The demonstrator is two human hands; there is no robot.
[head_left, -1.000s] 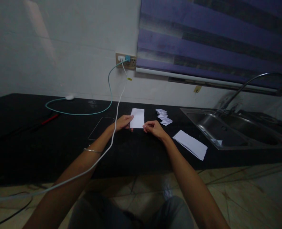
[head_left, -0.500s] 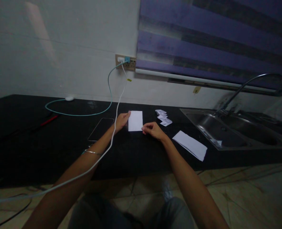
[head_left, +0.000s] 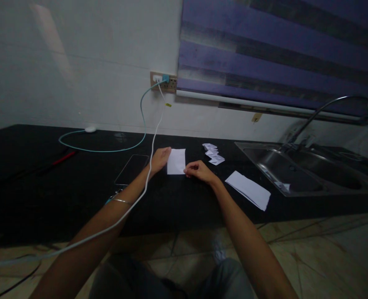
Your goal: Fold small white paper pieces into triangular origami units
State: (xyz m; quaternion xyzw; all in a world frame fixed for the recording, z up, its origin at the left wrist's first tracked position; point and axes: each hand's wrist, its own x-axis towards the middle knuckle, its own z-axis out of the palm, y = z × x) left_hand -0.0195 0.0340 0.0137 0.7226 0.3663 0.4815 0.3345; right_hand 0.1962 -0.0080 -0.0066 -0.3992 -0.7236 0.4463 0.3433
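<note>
A small white sheet of paper (head_left: 176, 162) is between my hands over the black counter. My left hand (head_left: 160, 159) grips its upper left edge, thumb on top and fingers hidden behind. At the lower right corner, my right hand (head_left: 199, 170) pinches the paper between thumb and fingertips. Several small folded paper pieces (head_left: 214, 154) lie in a zigzag row to the right, beyond my right hand. A stack of white paper (head_left: 248, 189) rests at an angle beside my right forearm.
A phone (head_left: 131, 169) lies left of my left forearm. The white cable (head_left: 146, 182) runs from the wall socket (head_left: 172, 84) across that forearm. A teal cable (head_left: 109, 150) curves over the black counter (head_left: 78, 195). To the right is a metal sink (head_left: 288, 192) with a tall faucet (head_left: 322, 109).
The paper's upper edge has come slightly nearer to me, and the sheet looks a little shorter. Both hands have shifted only slightly and keep their hold.
</note>
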